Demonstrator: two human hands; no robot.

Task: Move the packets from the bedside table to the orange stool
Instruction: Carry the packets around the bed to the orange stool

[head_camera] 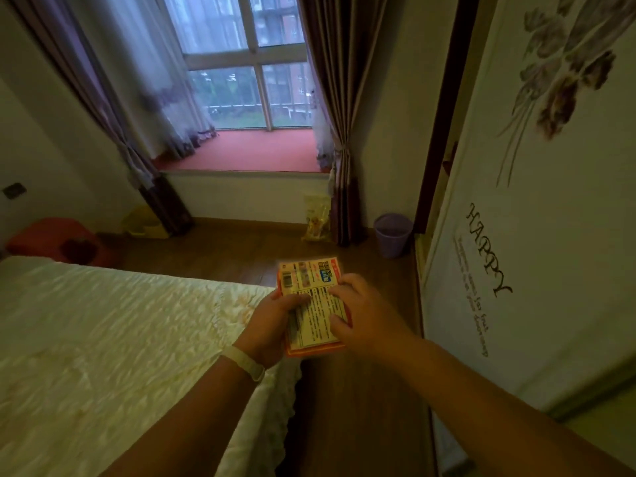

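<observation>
A stack of flat orange packets (pixel 311 280) with white printed labels is held in front of me, above the floor beside the bed's corner. My left hand (pixel 272 321) grips the stack's left edge, thumb on top. My right hand (pixel 364 315) rests on its right side, fingers over the label. The orange stool (pixel 51 241) stands far left, beyond the bed, by the wall. The bedside table is out of view.
A bed (pixel 120 339) with a cream cover fills the lower left. A wooden floor strip runs ahead to the window wall. A purple bin (pixel 392 234), a yellow bag (pixel 316 218) and a yellow basket (pixel 142 223) stand there. A wardrobe door (pixel 533 235) is on the right.
</observation>
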